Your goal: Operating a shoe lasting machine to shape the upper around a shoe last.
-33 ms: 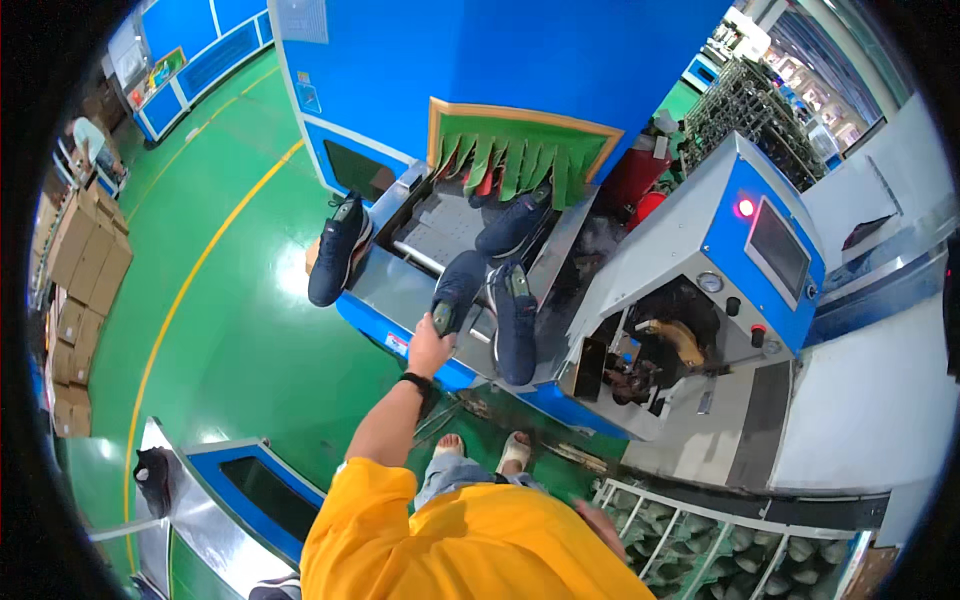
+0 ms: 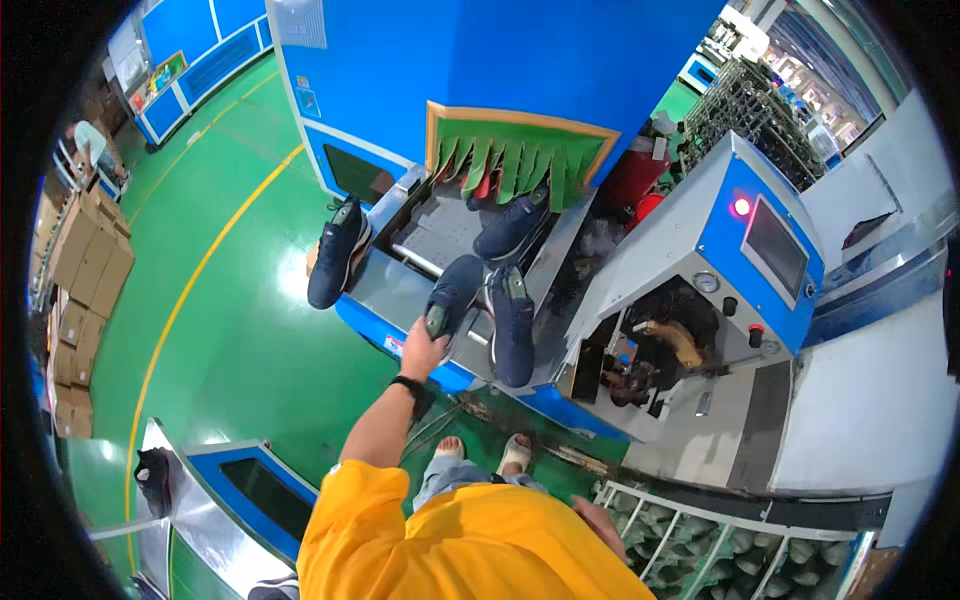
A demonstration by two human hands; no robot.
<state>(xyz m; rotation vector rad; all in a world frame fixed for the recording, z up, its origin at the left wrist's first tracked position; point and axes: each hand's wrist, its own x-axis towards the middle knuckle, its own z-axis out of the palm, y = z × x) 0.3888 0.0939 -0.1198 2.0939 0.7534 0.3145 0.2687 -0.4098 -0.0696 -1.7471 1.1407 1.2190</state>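
My left hand (image 2: pixel 425 350) is closed on the heel end of a dark navy shoe (image 2: pixel 457 287), whose toe points away from me over the metal end of the conveyor (image 2: pixel 385 283). To its right stands a second navy shoe (image 2: pixel 513 335), with a green piece in its opening. Farther back, another navy shoe (image 2: pixel 512 228) lies in front of the machine's green strip curtain (image 2: pixel 515 165). One more navy shoe (image 2: pixel 338 255) rests at the conveyor's left edge. My right hand (image 2: pixel 600 522) hangs low by my side, its fingers mostly hidden.
At the right is a blue and grey machine (image 2: pixel 745 240) with a screen and a lit red lamp. A rack of shoe forms (image 2: pixel 720 545) stands at lower right. Cardboard boxes (image 2: pixel 90 260) are stacked far left. A dark shoe (image 2: pixel 152 482) sits on a metal bench at lower left.
My left hand and the shoe in it have shifted slightly left and toward me. The other shoes stay in place.
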